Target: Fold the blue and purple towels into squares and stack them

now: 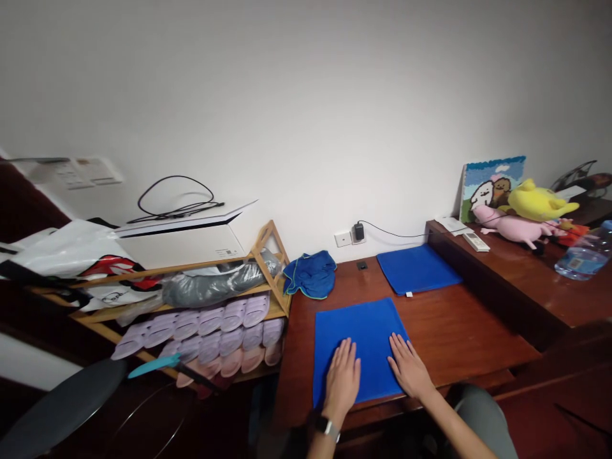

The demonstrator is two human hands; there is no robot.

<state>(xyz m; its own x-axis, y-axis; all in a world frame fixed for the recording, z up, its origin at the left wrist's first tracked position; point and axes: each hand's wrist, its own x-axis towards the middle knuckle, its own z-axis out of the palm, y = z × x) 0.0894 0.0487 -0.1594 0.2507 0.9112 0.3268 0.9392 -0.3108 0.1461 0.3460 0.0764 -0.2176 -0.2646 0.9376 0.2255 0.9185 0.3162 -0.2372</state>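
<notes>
Bright blue fabric makes up the near mat (370,320), a square lying on the near part of the brown wooden bench (299,357). Both hands rest on it palm down: the left hand (342,377) on its near left part, the right hand (410,366) across its right edge. Their fingers are stretched out and grasp nothing.

Judging by how it lies, the near mat is already spread flat and fairly square, with no large fold showing; whether the fabric under the palms is smooth, I cannot tell. Far and to the right, the far mat (418,269) of the same blue also lies flat, a small white label (409,294) showing at its near edge, so that one looks done too. At the far left corner, beside the wooden shoe rack (272,252), a blue cloth with yellow-green edging (312,274) sits bunched up, unflattened and touched by neither hand.
</notes>
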